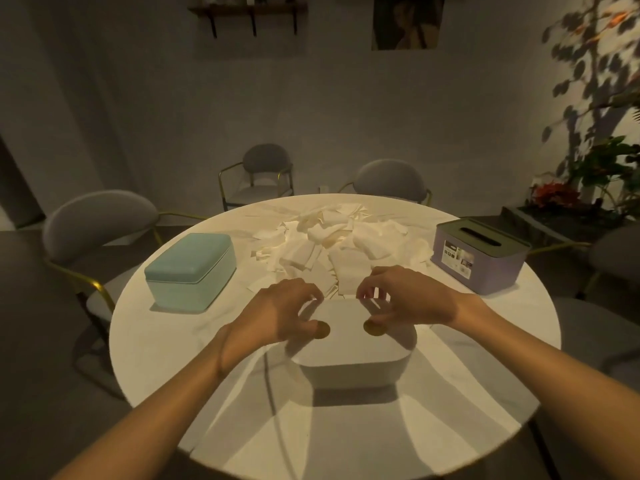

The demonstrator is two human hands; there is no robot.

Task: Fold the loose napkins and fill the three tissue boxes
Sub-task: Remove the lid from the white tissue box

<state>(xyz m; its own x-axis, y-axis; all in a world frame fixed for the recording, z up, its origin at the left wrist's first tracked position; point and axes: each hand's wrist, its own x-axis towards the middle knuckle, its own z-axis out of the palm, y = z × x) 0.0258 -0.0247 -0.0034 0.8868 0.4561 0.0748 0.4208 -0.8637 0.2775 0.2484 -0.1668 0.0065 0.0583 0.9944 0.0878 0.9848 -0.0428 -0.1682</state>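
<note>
Your left hand (284, 313) and right hand (398, 296) hover with loosely curled fingers over the white rounded tissue box (349, 355) on the round white worktop (166, 344), holding nothing. The crumpled white napkins (332, 244) lie heaped behind it, between the mint-green lidded box (190, 268) and the purple slotted box (481, 254).

Counter (450, 393) smooth, faintly glossy, marble-look. Napkins (332, 244) soft crumpled paper. Teal box (190, 268) and white box (349, 344) smooth matt plastic (purple box (485, 261) likewise, paper label). Chairs (100, 220) matt cloth.
</note>
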